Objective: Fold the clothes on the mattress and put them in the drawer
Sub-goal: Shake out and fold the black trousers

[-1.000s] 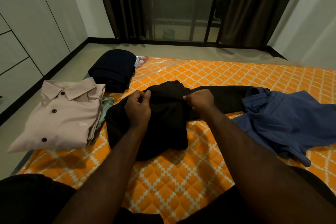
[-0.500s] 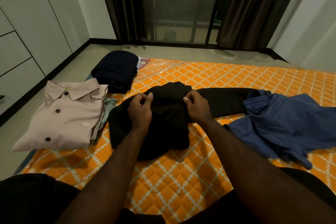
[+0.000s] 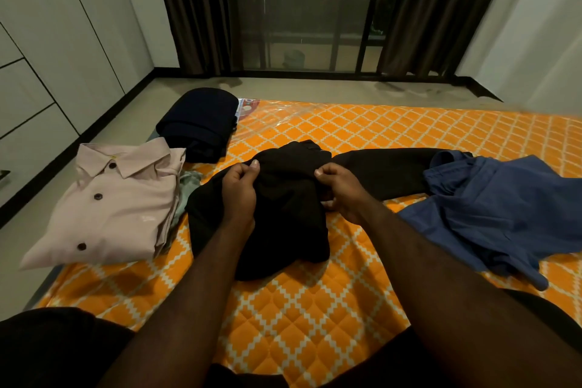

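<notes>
Black garment (image 3: 283, 217): top edge pinched by left hand (image 3: 241, 190) and right hand (image 3: 341, 190); unfolded length extended rightward, nearer the right hand.

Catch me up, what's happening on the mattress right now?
A person is partway through folding a black garment on the orange mattress. The left hand and right hand each pinch a bunch of its fabric near the top, and one long part trails off to the right. A folded pink shirt and a folded navy garment lie at the left edge. A blue garment lies crumpled and unfolded on the right.
</notes>
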### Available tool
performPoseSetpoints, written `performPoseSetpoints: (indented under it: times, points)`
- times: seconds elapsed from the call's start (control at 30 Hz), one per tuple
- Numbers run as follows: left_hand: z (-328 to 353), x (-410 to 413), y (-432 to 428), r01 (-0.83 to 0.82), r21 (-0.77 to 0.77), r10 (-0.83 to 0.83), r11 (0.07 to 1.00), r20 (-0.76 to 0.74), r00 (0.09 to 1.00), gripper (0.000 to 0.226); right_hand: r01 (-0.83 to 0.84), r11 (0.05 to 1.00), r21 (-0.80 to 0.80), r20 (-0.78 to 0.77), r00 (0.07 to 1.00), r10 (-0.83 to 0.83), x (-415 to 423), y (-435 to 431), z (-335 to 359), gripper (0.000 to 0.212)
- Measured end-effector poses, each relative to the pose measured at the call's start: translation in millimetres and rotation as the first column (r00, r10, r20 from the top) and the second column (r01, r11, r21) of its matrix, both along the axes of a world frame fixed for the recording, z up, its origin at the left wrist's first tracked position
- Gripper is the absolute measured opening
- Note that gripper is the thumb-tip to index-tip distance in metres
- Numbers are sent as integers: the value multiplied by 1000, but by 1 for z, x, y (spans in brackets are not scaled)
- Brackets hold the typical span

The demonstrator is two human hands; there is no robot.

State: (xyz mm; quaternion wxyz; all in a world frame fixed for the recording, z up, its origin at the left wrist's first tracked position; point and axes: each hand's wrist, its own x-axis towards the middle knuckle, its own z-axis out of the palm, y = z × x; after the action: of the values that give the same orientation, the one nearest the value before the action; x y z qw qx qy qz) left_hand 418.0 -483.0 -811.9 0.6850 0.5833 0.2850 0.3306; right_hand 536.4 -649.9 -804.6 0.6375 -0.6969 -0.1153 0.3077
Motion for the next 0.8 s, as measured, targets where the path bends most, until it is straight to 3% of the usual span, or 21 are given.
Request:
performPoseSetpoints:
  times: [0.1,0.2,0.3,0.43,0.5,0.67,0.8]
  points:
    - [0,1,-2,15,60,-14,998,-23,1000,35,143,959,-245,275,959,-73,8,7,7,15]
    - [0,1,-7,31,155,-25,987,-46,999,34,307,829,-467,511,859,-31,8,14,15,23]
    - [-3,1,-4,1,182,12,983,-69,998,34,387,819,-423,648,761,-24,2,15,21,18]
    - [-5,1,2,-78,201,104,977,-121,987,37,445,845,-297,836,549,4,-3,20,23,14]
    - [-4,1,2,-111,255,152,961,-144,978,37,445,853,-273,812,582,-44,-2,23,25,23]
    - [-2,1,3,-166,421,243,892,-135,960,33,415,779,-470,470,865,-177,20,11,40,21]
    - [-5,3,-4,-121,533,218,837,-122,968,32,391,748,-536,372,905,-207,24,-3,37,17]
